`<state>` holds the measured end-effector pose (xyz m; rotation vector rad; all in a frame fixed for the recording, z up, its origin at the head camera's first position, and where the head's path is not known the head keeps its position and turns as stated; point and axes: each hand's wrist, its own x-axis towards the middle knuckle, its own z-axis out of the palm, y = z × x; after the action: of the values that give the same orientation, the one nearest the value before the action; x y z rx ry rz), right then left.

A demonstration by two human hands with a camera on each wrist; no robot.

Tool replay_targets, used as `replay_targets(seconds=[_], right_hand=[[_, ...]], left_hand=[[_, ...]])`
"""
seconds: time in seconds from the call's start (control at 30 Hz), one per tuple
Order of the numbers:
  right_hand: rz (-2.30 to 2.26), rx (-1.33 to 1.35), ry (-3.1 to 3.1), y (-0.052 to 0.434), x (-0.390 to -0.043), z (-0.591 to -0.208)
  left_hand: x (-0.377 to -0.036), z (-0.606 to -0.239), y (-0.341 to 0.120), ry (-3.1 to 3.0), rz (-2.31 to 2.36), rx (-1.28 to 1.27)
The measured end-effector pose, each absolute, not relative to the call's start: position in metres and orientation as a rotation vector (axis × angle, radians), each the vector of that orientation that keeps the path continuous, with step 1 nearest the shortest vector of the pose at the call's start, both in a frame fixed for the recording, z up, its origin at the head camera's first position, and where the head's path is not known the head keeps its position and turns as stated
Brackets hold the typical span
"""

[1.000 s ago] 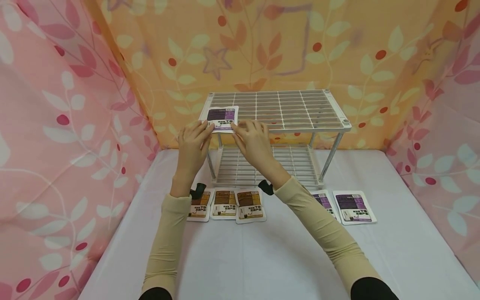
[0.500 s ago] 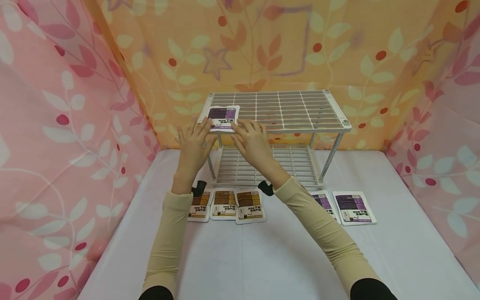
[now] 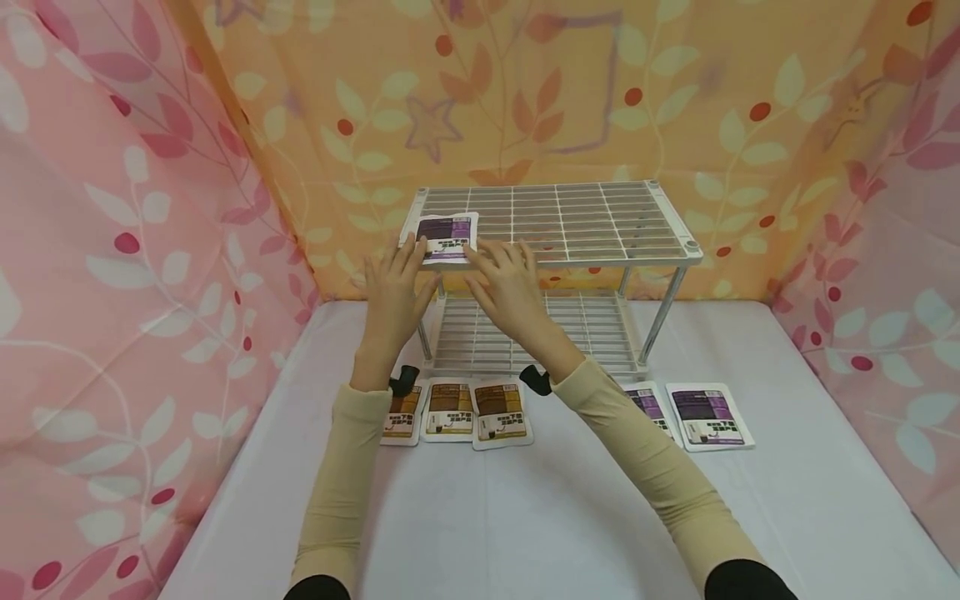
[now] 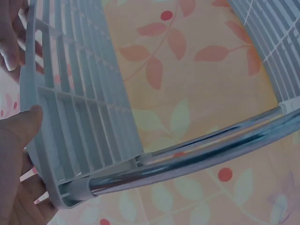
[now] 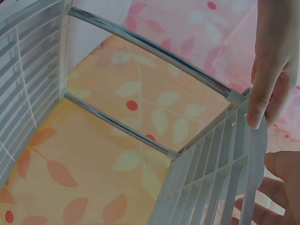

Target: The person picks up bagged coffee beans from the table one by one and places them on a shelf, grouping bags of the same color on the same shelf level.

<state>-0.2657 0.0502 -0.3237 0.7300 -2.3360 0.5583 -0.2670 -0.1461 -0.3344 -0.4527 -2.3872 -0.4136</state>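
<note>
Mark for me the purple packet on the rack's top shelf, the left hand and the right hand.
purple packet (image 3: 446, 235): head view, middle of its printed face.
left hand (image 3: 393, 293): head view, back of the hand.
right hand (image 3: 512, 289): head view, back of the hand.

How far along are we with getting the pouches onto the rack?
One purple pouch lies flat on the left front corner of the rack's top shelf. The left hand and right hand touch its near edge with straight fingers. Three brown pouches and two purple pouches lie on the table in front of the rack; the lower shelf holds none.
</note>
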Motion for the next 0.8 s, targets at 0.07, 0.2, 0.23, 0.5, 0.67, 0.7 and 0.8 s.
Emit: replay_targets(seconds=[0.07, 0.2, 0.23, 0.5, 0.67, 0.7, 0.8], right_hand=[[0.552, 0.729, -2.322, 0.053, -0.264, -0.326], [0.537, 0.697, -2.296, 0.058, -0.261, -0.331], [0.54, 0.689, -2.285, 0.059, -0.26, -0.332], [0.547, 0.686, -2.144, 0.075, -0.253, -0.342], [0.548, 0.688, -2.111, 0.086, -0.248, -0.351], [0.558, 0.688, -2.106, 0.088, -0.247, -0.352], [0.573, 0.687, -2.096, 0.095, -0.244, -0.356]], left_hand=[[-0.268, -0.339, -0.144, -2.353, -0.424, -0.466], [-0.267, -0.349, -0.139, -2.261, -0.485, -0.488], [-0.267, -0.351, -0.138, -2.24, -0.499, -0.49], [-0.261, -0.365, -0.125, -2.152, -0.531, -0.483], [-0.257, -0.373, -0.118, -2.143, -0.557, -0.485], [-0.256, -0.374, -0.116, -2.141, -0.563, -0.487], [-0.252, -0.379, -0.111, -2.145, -0.569, -0.503]])
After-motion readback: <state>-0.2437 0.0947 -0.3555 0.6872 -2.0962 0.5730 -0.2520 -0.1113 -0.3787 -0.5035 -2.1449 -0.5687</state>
